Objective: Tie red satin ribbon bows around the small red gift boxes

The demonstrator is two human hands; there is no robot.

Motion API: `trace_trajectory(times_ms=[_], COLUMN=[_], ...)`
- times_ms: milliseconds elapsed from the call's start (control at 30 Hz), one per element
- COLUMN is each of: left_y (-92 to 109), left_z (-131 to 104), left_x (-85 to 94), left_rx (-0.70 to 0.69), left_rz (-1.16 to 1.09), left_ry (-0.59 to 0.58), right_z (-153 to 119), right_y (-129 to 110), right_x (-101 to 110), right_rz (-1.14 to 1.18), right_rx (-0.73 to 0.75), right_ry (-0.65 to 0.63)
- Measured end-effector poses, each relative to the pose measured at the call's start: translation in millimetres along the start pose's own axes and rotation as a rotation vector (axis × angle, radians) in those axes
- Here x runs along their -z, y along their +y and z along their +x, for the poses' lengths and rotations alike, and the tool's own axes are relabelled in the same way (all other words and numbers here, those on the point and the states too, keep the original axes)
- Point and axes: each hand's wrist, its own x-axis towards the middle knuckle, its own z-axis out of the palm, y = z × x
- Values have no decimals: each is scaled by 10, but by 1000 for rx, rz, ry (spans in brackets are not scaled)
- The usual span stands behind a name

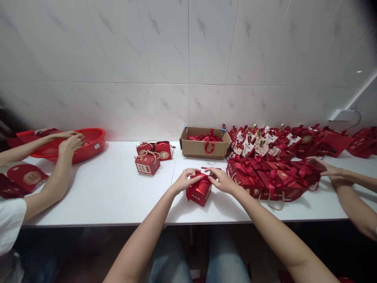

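In front of me on the white table stands a small red gift box (199, 193) with gold lettering on its side. A dark red ribbon (202, 179) lies across its top. My left hand (186, 181) pinches the ribbon at the left of the box top. From the other side, my right hand (218, 180) has its fingers closed on the ribbon too. The fingertips hide part of the ribbon, so I cannot tell how it is tied.
A cardboard box (203, 151) of red ribbons stands behind. Several small red boxes (147, 164) sit left of it. Ribboned boxes (271, 179) and tagged bags (259, 141) crowd the right. One co-worker's hands (69, 141) are over a red basin (96, 147); another's hand (326, 167) touches the ribboned boxes.
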Motion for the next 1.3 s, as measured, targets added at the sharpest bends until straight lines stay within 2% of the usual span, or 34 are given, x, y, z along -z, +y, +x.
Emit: trace_trajectory(times_ms=[133, 267, 333, 400, 467, 600, 700, 800, 967, 1000, 1067, 1133, 1167, 1233, 1300], left_y=[27, 21, 32, 70, 127, 206, 189, 148, 114, 109, 96, 83, 78, 75, 78], left_z=[37, 30, 15, 2, -5, -2, 8, 17, 8, 6, 7, 14, 18, 25, 25], left_x=[-20, -28, -20, -11, -10, -47, -95, -136, -152, -147, -133, -120, -116, -112, -118], left_rx=[-44, -34, -1, 24, 34, 49, 71, 85, 98, 101, 105, 106, 105, 101, 102], left_rz=[141, 198, 194, 206, 238, 312, 346, 363, 313, 281, 205, 140, 117, 91, 79], left_ry=[106, 115, 102, 86, 77, 120, 185, 205, 230, 231, 217, 190, 177, 166, 167], right_z=[-4, -70, -116, -155, -182, -227, -279, -338, -387, -385, -370, -345, -331, -303, -279], right_y=[-63, -94, -83, -65, -63, -158, -283, -367, -356, -352, -364, -407, -436, -491, -522], right_x=[11, 85, 121, 133, 117, 55, 6, -62, -110, -93, -43, -11, -19, -102, -272], right_rz=[-10, -38, -45, -43, -35, 36, 87, 46, -37, -53, -95, -141, -168, -245, -338], right_rx=[-62, -270, -349, -358, -325, -288, -249, -198, -170, -169, -160, -87, -18, 154, 281], right_ry=[27, 41, -42, -147, -182, -136, -141, -139, -134, -98, 69, 245, 280, 253, 247])
